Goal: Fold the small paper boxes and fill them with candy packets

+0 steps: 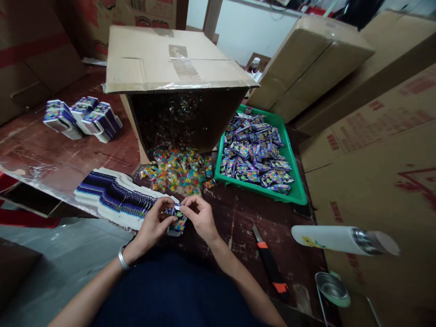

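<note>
Over the dark red table point(231, 218), both hands point(200, 220) angle inward, pinching a small printed carton point(180, 224).

The single view looks from the person's head, forward and down at the tabletop point(233, 218), facing the open cardboard box point(150, 59), with left hand point(155, 225) and right hand point(201, 219) nearer than it.
</note>
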### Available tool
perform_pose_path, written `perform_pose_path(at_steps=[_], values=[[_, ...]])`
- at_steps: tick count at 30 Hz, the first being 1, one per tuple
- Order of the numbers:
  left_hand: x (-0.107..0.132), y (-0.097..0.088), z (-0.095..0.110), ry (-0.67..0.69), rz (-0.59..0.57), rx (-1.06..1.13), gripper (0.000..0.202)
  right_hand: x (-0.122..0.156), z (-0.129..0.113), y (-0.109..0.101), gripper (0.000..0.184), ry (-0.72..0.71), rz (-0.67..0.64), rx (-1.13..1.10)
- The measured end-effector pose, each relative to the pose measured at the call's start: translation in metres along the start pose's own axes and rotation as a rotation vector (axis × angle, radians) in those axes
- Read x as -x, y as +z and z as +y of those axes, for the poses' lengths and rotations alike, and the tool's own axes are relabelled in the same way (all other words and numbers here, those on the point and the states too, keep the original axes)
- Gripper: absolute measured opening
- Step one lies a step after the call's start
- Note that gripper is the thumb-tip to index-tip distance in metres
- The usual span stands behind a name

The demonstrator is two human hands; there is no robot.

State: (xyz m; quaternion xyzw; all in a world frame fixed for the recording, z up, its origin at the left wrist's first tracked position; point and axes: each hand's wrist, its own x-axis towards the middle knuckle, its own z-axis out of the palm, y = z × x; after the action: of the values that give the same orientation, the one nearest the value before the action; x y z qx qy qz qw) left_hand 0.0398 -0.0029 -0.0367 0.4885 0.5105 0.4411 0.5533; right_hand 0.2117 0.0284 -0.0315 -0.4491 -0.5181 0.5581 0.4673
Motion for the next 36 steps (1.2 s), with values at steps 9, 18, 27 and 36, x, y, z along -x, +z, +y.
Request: perform_pose_path(at_steps=[9, 18, 27, 36], values=[[0.006, -0.008, -0.002, -0.041, -0.112, -0.044, 0.047, -0.012, -0.003, -0.009, 0.022, 0.064, -0.052, 0.112], [0.007, 0.001, -0.002, -0.082, -0.113, 0.027, 0.031, 0.009, 0.001, -0.008, 0.017, -0.074, -0.094, 0.187], [0.012, -0.035, 0.000, -0.101, -0.349, -0.489, 0.039, -0.010, 0.022, -0.068, 0.019, -0.022, 0.214, 0.688], [-0.009, -0.052, 0.030, -0.108, -0.417, -0.611, 0.024, -0.039, 0.038, -0.058, 0.012, -0.011, 0.127, 0.799]])
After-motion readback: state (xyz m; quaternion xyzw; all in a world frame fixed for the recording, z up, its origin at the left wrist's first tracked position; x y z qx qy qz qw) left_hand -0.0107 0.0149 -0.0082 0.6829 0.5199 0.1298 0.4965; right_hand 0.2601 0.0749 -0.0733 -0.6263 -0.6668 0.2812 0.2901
